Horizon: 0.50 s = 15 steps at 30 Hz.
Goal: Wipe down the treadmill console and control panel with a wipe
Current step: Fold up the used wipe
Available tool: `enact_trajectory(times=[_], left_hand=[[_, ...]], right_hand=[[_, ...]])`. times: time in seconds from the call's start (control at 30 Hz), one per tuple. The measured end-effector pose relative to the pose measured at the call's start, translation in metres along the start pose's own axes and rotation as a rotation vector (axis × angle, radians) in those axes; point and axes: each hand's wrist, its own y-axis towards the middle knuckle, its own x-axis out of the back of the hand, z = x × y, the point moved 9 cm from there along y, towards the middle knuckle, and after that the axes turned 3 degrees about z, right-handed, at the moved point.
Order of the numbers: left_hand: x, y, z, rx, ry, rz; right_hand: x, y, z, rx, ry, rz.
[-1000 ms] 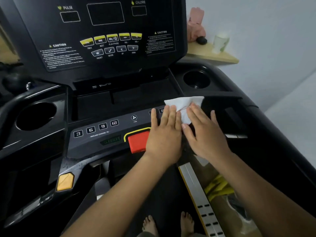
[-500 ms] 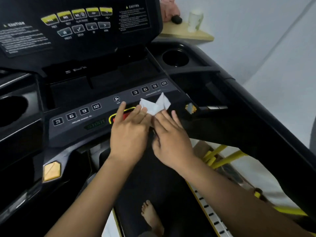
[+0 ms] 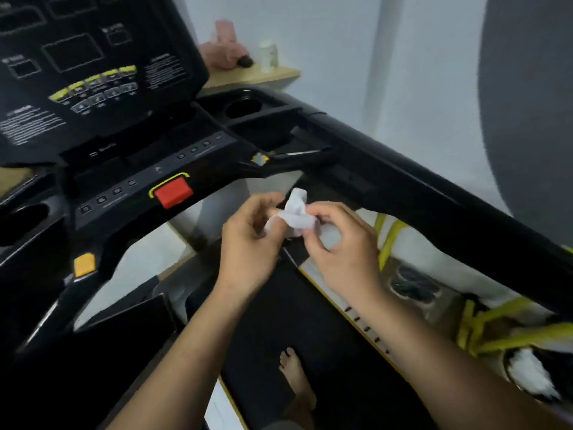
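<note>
A crumpled white wipe (image 3: 294, 212) is held between both hands in the air, below and in front of the control panel. My left hand (image 3: 252, 240) pinches its left end and my right hand (image 3: 339, 243) grips its right end. The black treadmill console (image 3: 93, 72) with yellow buttons stands upright at the upper left. Below it runs the grey control panel (image 3: 130, 184) with small number keys and a red stop button (image 3: 173, 191). Neither hand touches the panel.
Cup holders (image 3: 243, 108) sit at each side of the console. A black handrail (image 3: 434, 197) runs diagonally to the right. The belt (image 3: 310, 321) and a bare foot (image 3: 297, 377) lie below. A wooden shelf (image 3: 251, 77) holds a pink object and a white cup. Yellow-framed gear lies at the right.
Both hands have lifted off the control panel and drawn back toward me, bunching the wipe between them. The camera view has swung right and down.
</note>
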Motion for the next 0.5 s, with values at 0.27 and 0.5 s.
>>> enact_trajectory(times=[0.27, 0.5], left_hand=[[-0.239, -0.1, -0.052, 0.301, -0.537, 0.532], [-0.406, -0.218, -0.087, 0.477, -0.597, 1.073]], right_hand=[[0.227, -0.135, -0.061, -0.511, 0.243, -0.561], [0.366, -0.269, -0.081, -0.667, 0.06, -0.995]])
